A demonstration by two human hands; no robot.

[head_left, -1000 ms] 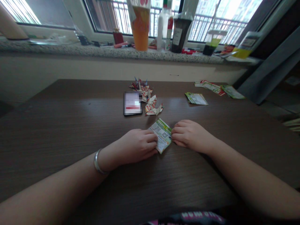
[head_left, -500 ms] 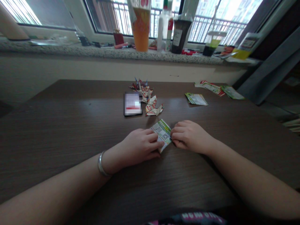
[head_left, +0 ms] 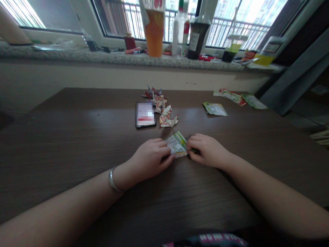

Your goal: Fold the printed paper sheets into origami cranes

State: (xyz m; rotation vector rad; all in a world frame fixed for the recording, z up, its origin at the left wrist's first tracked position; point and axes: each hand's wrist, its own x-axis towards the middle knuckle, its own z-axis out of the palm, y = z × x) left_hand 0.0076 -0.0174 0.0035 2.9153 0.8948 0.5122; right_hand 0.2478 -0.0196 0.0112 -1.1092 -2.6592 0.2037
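A small printed paper sheet (head_left: 177, 142), green and white, lies on the table between my hands, its near edge turned up in a fold. My left hand (head_left: 154, 156) pinches its left side, thumb at the folded edge. The right corner is held in the closed fingers of my right hand (head_left: 204, 150), which cover that part. Just beyond the sheet sit several folded paper pieces (head_left: 168, 117) with red and cream print, pointed at the ends. Beside them on the left is a phone (head_left: 145, 115) with a blurred screen.
A stack of green and white papers (head_left: 215, 109) lies at the back right of the dark wooden table (head_left: 77, 144). Further back are a red-edged strip (head_left: 231, 96) and another paper (head_left: 254, 102). Bottles and cups, among them an orange drink cup (head_left: 155, 32), line the stone windowsill (head_left: 102, 58).
The sheet's near corner, which pointed toward me, is now folded up into a straight edge. My left thumb and fingers have shifted slightly left and back along it.
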